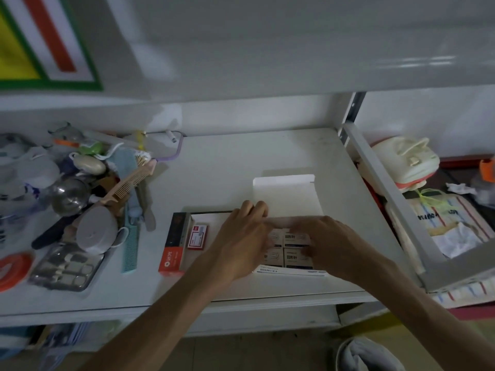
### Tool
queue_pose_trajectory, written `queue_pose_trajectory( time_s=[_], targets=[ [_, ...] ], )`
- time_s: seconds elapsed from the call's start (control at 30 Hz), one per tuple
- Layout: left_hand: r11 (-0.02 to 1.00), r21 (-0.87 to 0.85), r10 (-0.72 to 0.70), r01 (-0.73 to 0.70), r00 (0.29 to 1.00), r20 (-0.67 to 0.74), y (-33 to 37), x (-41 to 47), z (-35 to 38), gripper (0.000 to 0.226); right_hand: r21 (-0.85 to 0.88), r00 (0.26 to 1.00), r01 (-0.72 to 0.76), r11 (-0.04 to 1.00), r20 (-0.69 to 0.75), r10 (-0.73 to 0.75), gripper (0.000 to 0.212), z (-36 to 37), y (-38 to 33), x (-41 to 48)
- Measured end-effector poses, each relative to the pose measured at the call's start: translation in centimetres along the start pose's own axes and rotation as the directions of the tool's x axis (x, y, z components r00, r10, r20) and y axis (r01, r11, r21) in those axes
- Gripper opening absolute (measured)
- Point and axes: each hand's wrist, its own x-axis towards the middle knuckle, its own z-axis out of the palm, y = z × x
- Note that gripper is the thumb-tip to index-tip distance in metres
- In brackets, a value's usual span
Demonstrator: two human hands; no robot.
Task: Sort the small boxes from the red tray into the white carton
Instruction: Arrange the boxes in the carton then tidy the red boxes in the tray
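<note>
Both forearms enter from the near edge over the white shelf (pixel 267 156); left hand (pixel 241 245) lies palm-down, fingers together, tips on the far wall of the white carton (pixel 290 271); right hand (pixel 332 245) lies flat over its right side, fingers blurred, grip cannot be told. Small boxes (pixel 292 249) sit packed in rows inside the carton, between the hands. Just left, the red tray (pixel 174 253) holds one red-labelled box (pixel 197 236). Beyond, the carton's lid flap (pixel 286 196) stands open; far left, a pink comb (pixel 128 183) among clutter.
</note>
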Motion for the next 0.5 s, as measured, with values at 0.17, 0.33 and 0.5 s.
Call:
queue_pose_trajectory(
  time_s=[0.17, 0.33, 0.5],
  targets=[
    [0.994, -0.107, -0.03, 0.021, 0.996, -0.09, -0.2, -1.1, -0.3, 0.025, 0.002, 0.998, -0.027, 1.0, 0.061, 0.027, 0.03, 0.4, 0.2, -0.1],
    [0.965, -0.251, -0.132, 0.079, 0.97, -0.205, -1.1, -2.1, -0.7, 0.023, -0.092, 0.996, -0.038, 0.995, 0.079, 0.046, 0.032, -0.2, 0.0, -0.1],
    [0.818, -0.367, -0.542, 0.442, 0.807, -0.236, -5.6, -3.8, -1.3, 0.023, -0.026, 0.994, -0.026, 0.999, -0.108, 0.023, 0.028, -1.3, -2.1, 1.5]
  ],
)
